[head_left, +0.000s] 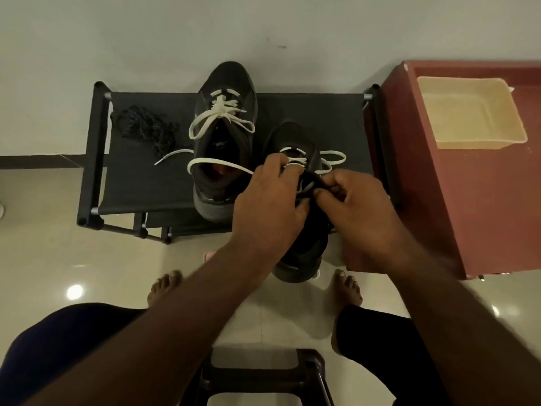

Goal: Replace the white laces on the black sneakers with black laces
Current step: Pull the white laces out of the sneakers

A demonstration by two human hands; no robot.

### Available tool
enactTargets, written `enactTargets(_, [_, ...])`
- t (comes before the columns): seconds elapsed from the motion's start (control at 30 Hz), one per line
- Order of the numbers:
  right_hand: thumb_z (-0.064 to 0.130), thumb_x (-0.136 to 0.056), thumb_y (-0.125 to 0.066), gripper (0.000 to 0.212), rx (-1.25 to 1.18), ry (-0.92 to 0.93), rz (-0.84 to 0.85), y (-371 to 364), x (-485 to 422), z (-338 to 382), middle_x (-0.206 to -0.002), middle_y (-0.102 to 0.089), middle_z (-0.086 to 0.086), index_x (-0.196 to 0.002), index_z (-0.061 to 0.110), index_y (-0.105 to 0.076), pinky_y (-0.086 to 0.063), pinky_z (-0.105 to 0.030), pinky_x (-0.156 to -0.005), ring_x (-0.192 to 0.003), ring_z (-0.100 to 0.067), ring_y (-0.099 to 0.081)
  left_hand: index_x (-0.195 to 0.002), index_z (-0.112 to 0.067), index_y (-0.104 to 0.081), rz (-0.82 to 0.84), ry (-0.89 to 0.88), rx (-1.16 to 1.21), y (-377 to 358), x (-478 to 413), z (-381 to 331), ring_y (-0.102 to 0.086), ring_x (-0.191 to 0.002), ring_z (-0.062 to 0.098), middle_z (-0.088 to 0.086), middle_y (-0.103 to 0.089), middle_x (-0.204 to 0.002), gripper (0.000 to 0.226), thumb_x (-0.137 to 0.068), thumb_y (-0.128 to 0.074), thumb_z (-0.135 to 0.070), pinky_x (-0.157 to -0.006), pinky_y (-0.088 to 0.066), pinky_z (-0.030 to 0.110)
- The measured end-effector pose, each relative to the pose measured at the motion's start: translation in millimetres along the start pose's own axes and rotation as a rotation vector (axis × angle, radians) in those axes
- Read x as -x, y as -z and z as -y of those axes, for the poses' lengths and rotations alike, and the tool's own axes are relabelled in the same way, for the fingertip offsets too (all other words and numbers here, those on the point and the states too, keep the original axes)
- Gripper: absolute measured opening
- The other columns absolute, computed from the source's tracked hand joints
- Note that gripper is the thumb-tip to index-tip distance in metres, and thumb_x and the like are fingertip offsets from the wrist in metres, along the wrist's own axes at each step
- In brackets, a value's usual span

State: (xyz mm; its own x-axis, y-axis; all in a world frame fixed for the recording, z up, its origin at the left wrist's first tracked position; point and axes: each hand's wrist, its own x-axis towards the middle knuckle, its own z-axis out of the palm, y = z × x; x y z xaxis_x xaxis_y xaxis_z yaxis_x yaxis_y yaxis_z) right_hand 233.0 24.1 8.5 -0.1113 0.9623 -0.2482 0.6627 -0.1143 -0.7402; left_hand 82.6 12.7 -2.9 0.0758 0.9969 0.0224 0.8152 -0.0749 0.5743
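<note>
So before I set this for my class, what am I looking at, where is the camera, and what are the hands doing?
There is no machine: a person wears a camera on the head, so the picture looks down at their own arms. Two black shoes stand on a black fabric rack, the far sneaker and the nearer sneaker, both with white laces. The left hand pinches the nearer one's white lace by the eyelets; the right hand appears to grip that sneaker's opening. A bundle of black laces lies on the rack's left. A beige tray sits on a red cabinet at right.
</note>
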Motion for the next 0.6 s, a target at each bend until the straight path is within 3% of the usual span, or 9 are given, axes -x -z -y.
enactTargets(0.1, [0.019, -0.097, -0.059, 0.012, -0.019, 0.011, -0.014, -2.3, -3.8, -3.2, -0.082, -0.068, 0.014, -0.098, 0.023, -0.07, -0.06, -0.028, -0.073, -0.078, -0.001, -0.067, -0.114, -0.022, -0.057, -0.04, -0.012, -0.005, -2.4, -4.3, -3.1, -0.053, -0.11, 0.014, -0.003, -0.048, -0.128, 0.03, -0.088, -0.069, -0.03, -0.077, -0.054, 0.034])
enactTargets(0.17, [0.02, -0.096, -0.06, 0.012, -0.048, 0.015, -0.046, -6.3, -7.5, -4.3, -0.08, -0.069, 0.012, -0.096, 0.02, -0.072, -0.06, -0.032, -0.07, -0.075, -0.003, -0.067, -0.102, -0.019, -0.061, -0.074, -0.014, -0.035, -2.7, -7.0, 0.4, -0.055, -0.104, 0.015, -0.003, -0.052, -0.122, 0.02, -0.087, -0.069, -0.029, -0.072, -0.055, 0.037])
enactTargets(0.33, [0.025, -0.09, -0.067, 0.007, -0.049, 0.04, -0.103, -12.7, -13.8, -1.5, -0.076, -0.069, 0.015, -0.084, 0.028, -0.069, -0.059, -0.029, -0.07, -0.073, -0.001, -0.066, -0.094, -0.018, -0.066, -0.102, -0.02, -0.031, -6.3, -11.2, 12.2, -0.057, -0.096, 0.014, -0.004, -0.058, -0.109, 0.01, -0.09, -0.063, -0.026, -0.07, -0.054, 0.041])
enactTargets(0.47, [0.027, -0.087, -0.067, 0.007, -0.051, 0.003, -0.143, -8.4, -15.4, -2.4, -0.069, -0.069, 0.009, -0.082, 0.024, -0.07, -0.059, -0.038, -0.066, -0.066, -0.006, -0.067, -0.09, -0.014, -0.058, -0.175, 0.021, 0.272, -1.5, -12.2, 9.3, -0.056, -0.089, 0.015, -0.003, -0.058, -0.098, 0.005, -0.088, -0.056, -0.019, -0.077, -0.05, 0.035])
enactTargets(0.6, [0.025, -0.086, -0.068, 0.005, -0.084, 0.013, -0.183, -7.3, -15.2, -1.5, -0.069, -0.07, 0.008, -0.082, 0.023, -0.07, -0.059, -0.04, -0.066, -0.066, -0.006, -0.067, -0.098, -0.016, -0.058, -0.084, 0.268, 0.636, 6.7, -12.0, 1.7, -0.061, -0.088, 0.006, -0.005, -0.064, -0.098, 0.007, -0.094, -0.057, -0.011, -0.082, -0.052, 0.027])
